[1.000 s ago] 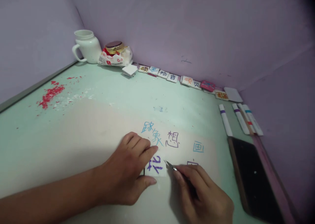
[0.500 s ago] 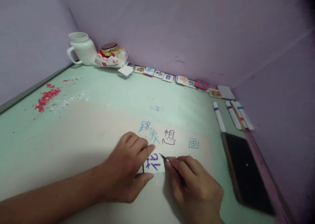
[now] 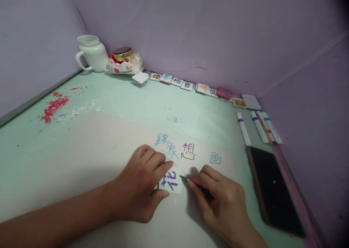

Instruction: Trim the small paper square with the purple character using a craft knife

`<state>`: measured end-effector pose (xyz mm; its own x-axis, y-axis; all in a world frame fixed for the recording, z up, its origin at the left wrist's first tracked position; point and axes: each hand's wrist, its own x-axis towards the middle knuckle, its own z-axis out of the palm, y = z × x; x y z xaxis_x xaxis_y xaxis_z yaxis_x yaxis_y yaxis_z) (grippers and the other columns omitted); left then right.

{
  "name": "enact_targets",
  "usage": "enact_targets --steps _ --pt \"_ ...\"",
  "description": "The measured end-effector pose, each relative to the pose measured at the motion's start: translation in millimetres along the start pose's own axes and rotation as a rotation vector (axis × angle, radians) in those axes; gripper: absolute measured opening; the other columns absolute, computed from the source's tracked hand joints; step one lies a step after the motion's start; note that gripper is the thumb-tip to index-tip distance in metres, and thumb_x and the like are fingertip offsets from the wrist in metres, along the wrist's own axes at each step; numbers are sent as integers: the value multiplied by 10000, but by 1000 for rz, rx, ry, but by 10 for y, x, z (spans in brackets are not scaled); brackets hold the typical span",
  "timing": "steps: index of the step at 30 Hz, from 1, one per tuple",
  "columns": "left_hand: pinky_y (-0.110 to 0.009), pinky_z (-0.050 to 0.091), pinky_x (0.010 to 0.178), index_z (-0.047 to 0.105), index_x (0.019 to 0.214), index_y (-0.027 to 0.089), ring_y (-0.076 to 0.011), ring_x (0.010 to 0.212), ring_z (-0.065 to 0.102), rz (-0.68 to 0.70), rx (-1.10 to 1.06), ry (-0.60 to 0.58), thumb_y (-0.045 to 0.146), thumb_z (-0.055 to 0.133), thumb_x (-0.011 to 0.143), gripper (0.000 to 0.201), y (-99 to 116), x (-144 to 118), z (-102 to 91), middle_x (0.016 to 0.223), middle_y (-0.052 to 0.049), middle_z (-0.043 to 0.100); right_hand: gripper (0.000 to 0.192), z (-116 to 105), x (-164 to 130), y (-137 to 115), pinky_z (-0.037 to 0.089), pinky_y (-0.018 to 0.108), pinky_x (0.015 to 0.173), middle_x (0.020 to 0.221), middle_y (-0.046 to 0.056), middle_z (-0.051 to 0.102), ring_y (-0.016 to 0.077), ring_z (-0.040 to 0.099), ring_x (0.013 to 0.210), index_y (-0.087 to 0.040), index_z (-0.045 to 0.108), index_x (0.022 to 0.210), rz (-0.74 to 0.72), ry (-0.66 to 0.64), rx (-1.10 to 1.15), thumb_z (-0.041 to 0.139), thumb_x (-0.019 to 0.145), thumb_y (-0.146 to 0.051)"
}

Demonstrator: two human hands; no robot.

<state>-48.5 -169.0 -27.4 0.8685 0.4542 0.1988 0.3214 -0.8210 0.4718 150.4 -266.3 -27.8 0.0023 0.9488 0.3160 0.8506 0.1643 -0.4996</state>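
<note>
A small white card (image 3: pixel 178 187) with a thick purple character, turned sideways, lies on the pale sheet (image 3: pixel 114 131). My left hand (image 3: pixel 144 182) pins it down, index finger along its far edge and thumb at its near edge. Its left part is hidden under that hand. My right hand (image 3: pixel 220 197) grips a craft knife (image 3: pixel 184 178) like a pen, most of the handle concealed by the fingers. The pointed blade is at the card's right edge, close to the purple strokes; whether it touches the card I cannot tell.
Blue and purple characters mark the sheet beyond my hands. To the right lie a dark phone (image 3: pixel 274 190) and several white markers (image 3: pixel 243 128). Lettered tiles (image 3: pixel 177 81) line the back wall, near a wrapped jar (image 3: pixel 123 61) and a white mug (image 3: pixel 94 53). Red shavings (image 3: pixel 54 108) are scattered left.
My right hand has shifted slightly right, and the blade tip has moved a little right and nearer to me. My left hand stays on the card.
</note>
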Motion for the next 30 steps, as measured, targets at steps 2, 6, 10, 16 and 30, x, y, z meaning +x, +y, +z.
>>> enact_targets --steps 2,6,10,16,30 --pt "-516 352 856 523 1191 132 -290 897 447 1 -3 -2 223 569 757 446 -2 -4 -3 996 -118 532 163 -20 12 15 307 218 483 605 -31 480 85 466 510 -207 648 739 -6 -27 20 556 873 -220" --pt "-523 345 872 507 1209 129 -287 902 450 27 -9 -19 221 554 779 442 -8 -10 -16 1001 -121 531 172 -33 -40 49 316 223 471 618 -23 505 98 493 522 -209 647 748 39 -79 70 552 885 -248" --pt "-526 340 888 494 1218 103 -284 913 447 81 -16 -35 218 524 812 424 -18 -8 -27 999 -128 518 164 27 -116 42 335 237 498 648 -19 542 108 502 539 -212 653 796 118 0 87 543 900 -276" --pt "-527 340 889 503 1211 85 -283 912 440 83 -21 -49 214 518 810 422 -11 9 -44 990 -128 506 169 95 -106 -24 322 245 499 663 -24 566 101 515 534 -225 678 820 115 76 -54 542 899 -286" --pt "-531 356 885 505 1202 100 -287 916 455 87 -1 -37 244 502 833 397 -24 2 -33 992 -128 517 211 113 -92 -73 298 245 481 633 -30 534 94 477 498 -222 667 750 99 79 -95 531 893 -299"
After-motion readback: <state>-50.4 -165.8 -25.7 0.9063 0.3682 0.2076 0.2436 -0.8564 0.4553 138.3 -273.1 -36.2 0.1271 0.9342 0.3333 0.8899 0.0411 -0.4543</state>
